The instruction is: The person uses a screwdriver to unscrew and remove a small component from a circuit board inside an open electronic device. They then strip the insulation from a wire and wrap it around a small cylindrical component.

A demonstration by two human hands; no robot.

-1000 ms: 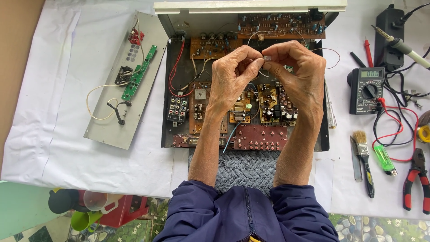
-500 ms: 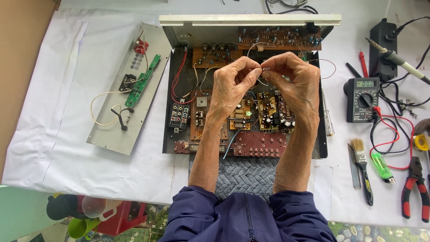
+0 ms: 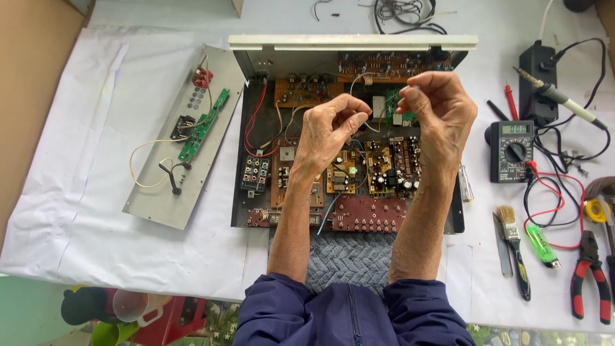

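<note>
An opened electronic chassis (image 3: pixel 256 205) full of circuit boards lies in front of me on white paper. Both my hands hover above its boards. My left hand (image 3: pixel 330 131) pinches one end of a thin wire (image 3: pixel 379 106) between thumb and forefinger. My right hand (image 3: pixel 439 109) pinches the other end of the wire, a short way to the right and slightly higher. The wire spans the small gap between the hands. A brown board (image 3: pixel 371 214) with a row of sockets sits at the chassis's near edge.
A detached grey panel (image 3: pixel 160 198) with a green board lies left. To the right are a multimeter (image 3: pixel 512 150) with red and black leads, a soldering iron (image 3: pixel 557 96), a brush (image 3: pixel 516 247), a green lighter (image 3: pixel 543 243) and red-handled pliers (image 3: pixel 589 275). A grey cloth (image 3: pixel 349 256) lies near me.
My hands, which were touching at the fingertips, have drawn apart, the right one moving right and up, stretching the wire between them. The camera view has shifted slightly.
</note>
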